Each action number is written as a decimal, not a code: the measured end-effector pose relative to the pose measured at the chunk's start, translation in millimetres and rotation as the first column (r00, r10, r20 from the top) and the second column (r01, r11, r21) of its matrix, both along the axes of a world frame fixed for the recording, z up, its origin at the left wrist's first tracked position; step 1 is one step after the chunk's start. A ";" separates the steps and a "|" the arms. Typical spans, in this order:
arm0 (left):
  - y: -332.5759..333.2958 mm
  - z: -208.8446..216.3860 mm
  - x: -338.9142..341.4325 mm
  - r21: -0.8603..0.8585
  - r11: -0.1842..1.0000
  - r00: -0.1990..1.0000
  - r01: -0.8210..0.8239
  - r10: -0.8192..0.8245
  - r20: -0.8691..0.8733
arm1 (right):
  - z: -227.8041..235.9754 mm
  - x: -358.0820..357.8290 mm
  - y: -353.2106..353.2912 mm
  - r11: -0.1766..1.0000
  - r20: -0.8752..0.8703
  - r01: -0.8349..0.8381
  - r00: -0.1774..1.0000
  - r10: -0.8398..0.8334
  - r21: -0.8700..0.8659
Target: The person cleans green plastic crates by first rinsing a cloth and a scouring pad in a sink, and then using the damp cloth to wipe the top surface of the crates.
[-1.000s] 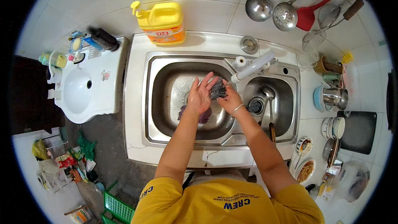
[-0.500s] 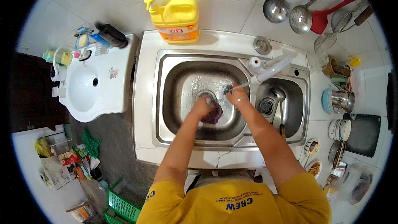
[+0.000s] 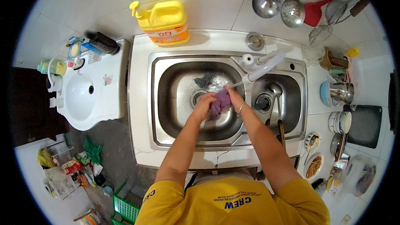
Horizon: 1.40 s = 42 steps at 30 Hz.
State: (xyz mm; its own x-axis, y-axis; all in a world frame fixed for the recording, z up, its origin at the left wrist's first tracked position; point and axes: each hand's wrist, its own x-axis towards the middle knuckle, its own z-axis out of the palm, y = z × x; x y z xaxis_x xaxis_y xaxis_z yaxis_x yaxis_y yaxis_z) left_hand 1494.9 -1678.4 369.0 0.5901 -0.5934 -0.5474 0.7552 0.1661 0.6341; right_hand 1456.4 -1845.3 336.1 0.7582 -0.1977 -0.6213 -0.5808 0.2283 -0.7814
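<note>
A wet purple cloth [image 3: 221,102] is bunched between my two hands over the large steel basin [image 3: 166,100]. My left hand [image 3: 203,106] is closed on its left side. My right hand [image 3: 234,96] grips its right edge, just below the spout of the white faucet [image 3: 266,71]. Behind my hands, a dark grey, mesh-like clump [image 3: 204,80] lies on the wet basin floor; its exact kind is unclear. The round drain [image 3: 197,97] shows beside my left hand.
The smaller right basin [image 3: 291,116] holds a ladle [image 3: 275,100] and another long-handled utensil. A yellow detergent jug [image 3: 164,24] stands behind the sink. Several ladles and strainers hang on the back wall. Bowls [image 3: 339,123] and a food plate [image 3: 314,166] stand on the right counter.
My right hand has let go of the dark clump, which now lies at the back of the basin. Both hands have come together on the purple cloth. The view has shifted slightly.
</note>
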 end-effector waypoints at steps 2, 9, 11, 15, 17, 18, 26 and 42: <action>-9.2 3.0 8.5 -0.224 0.957 0.974 -0.186 0.150 -0.169 | 25.4 0.4 5.8 0.870 -0.084 0.197 0.980 -0.178 0.452; -58.8 43.9 11.6 -0.047 0.926 0.861 -0.374 0.328 -0.389 | 50.5 6.6 1.4 0.889 0.397 0.213 0.917 -0.038 -0.405; -56.8 32.7 9.6 -0.168 0.878 0.810 -0.448 0.319 -0.491 | 91.4 3.3 20.6 0.905 0.436 0.208 0.900 -0.028 -0.371; -67.2 14.9 6.4 -0.310 0.801 0.824 -0.511 0.355 -0.441 | 120.1 -8.3 37.6 0.737 0.549 0.161 0.772 0.321 -0.657; -65.3 20.3 -2.2 -0.608 0.675 0.903 -0.418 0.238 -0.357 | 118.8 -3.2 39.3 0.509 0.438 0.156 0.748 0.499 -0.847; -66.4 22.7 -5.3 -0.507 0.745 0.888 -0.433 0.256 -0.382 | 116.8 11.8 31.2 0.589 0.369 0.088 0.850 0.376 -0.803; -71.5 47.7 0.2 -0.290 0.713 0.730 -0.639 0.442 -0.522 | 72.5 20.4 14.2 0.585 0.430 0.254 0.884 0.182 -0.770; -60.2 -26.2 1.7 -0.016 0.778 0.678 -0.628 0.537 -0.502 | 123.6 -21.8 59.6 0.621 0.521 0.254 0.802 0.293 -0.741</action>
